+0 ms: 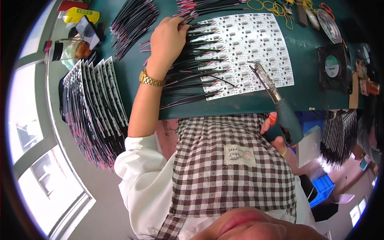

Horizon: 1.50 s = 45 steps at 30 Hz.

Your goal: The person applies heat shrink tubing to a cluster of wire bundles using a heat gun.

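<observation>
At one o'clock on the worktop [306, 96], the white circuit-board panel [260, 44] lies flat, black wires [196, 72] fanned over its nine o'clock edge, presumably keeping ends separate. At eleven, the left hand [168, 44] has its grip nearly closed, apparently pinching one wire. The right hand [279, 144] wraps the green-handled soldering gun [289, 122], tip angled towards eleven, likely sparing the wires.

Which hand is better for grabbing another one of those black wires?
Probably the left hand: it's right at the black wires beside the white circuit-board panel. The right hand is lower down, busy holding a green-handled soldering gun.
</observation>
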### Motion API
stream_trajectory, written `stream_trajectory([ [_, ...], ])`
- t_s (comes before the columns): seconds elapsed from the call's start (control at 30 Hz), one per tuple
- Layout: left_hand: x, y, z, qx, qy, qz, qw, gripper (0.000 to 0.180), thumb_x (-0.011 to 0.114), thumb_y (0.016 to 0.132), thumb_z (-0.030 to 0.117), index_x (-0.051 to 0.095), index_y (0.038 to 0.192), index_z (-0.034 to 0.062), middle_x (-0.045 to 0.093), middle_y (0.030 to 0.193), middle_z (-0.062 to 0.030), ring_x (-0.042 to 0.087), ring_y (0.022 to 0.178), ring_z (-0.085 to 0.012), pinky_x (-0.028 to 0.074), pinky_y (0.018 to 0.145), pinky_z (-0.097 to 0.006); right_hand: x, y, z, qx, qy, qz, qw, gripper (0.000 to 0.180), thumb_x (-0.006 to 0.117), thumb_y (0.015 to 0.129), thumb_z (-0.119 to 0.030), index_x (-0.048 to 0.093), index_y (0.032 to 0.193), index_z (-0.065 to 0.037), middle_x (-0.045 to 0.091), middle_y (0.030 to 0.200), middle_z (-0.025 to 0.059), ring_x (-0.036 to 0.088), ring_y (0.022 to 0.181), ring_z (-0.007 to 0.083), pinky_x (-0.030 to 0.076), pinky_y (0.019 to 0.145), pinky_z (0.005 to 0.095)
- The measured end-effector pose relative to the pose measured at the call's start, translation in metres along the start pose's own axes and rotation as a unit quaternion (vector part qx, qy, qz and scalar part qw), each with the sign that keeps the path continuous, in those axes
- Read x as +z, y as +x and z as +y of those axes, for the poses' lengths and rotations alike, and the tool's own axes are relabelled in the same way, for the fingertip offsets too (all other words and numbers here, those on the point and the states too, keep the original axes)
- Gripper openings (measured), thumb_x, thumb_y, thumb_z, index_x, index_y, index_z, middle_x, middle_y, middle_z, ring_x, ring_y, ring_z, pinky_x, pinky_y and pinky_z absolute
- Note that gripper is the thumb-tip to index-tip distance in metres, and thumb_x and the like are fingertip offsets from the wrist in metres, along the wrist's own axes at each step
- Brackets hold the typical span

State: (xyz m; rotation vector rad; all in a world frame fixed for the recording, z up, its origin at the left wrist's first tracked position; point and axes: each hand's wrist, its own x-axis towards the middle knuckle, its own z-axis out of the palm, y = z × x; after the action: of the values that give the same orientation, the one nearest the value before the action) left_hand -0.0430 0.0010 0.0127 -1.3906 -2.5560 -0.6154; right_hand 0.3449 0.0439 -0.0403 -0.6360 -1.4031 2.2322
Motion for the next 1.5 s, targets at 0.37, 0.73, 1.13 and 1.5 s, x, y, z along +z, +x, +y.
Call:
stream_trajectory([
  [0.37,-0.047,-0.044,0.069,0.105,-0.242,-0.122,0.957,0.014,0.057,0.079,-0.001,0.059,0.092,0.0034,0.060,0.083,-0.0149,0.059,0.077,-0.0325,0.048,0.066,-0.037,0.019,0.011,-0.036,-0.010,-0.056,0.013,0.998,0.076,0.061,0.079,-0.056,0.041,0.127,0.000,0.053,0.084,0.0068,0.049,0.074,0.0135,0.039,0.065,0.0267],
  [0.73,-0.026,-0.077,0.082,0.078,-0.217,-0.195,0.953,0.018,0.066,0.073,0.005,0.060,0.090,0.0033,0.060,0.078,-0.0113,0.059,0.064,-0.0292,0.047,0.056,-0.036,0.009,0.005,-0.019,-0.023,-0.070,0.036,0.997,0.079,0.060,0.077,-0.062,0.043,0.127,-0.002,0.053,0.081,0.0044,0.048,0.070,0.0117,0.037,0.062,0.0249],
  [1.13,-0.024,-0.088,0.088,0.134,-0.061,-0.185,0.972,0.026,0.063,0.068,-0.003,0.057,0.092,0.0063,0.060,0.086,-0.0078,0.061,0.067,-0.0271,0.047,0.056,-0.033,0.011,0.008,-0.023,-0.014,-0.092,0.028,0.995,0.080,0.058,0.079,-0.062,0.043,0.129,-0.001,0.054,0.081,0.0048,0.050,0.070,0.0127,0.038,0.064,0.0268],
  [1.5,-0.018,-0.081,0.089,-0.042,-0.212,-0.186,0.959,0.011,0.067,0.066,0.014,0.061,0.072,0.0066,0.059,0.061,-0.0073,0.059,0.052,-0.0227,0.045,0.049,-0.031,0.004,0.000,-0.015,0.002,-0.019,0.028,0.999,0.086,0.067,0.070,-0.062,0.044,0.127,-0.001,0.053,0.083,0.0061,0.049,0.072,0.0136,0.039,0.064,0.0268],
])
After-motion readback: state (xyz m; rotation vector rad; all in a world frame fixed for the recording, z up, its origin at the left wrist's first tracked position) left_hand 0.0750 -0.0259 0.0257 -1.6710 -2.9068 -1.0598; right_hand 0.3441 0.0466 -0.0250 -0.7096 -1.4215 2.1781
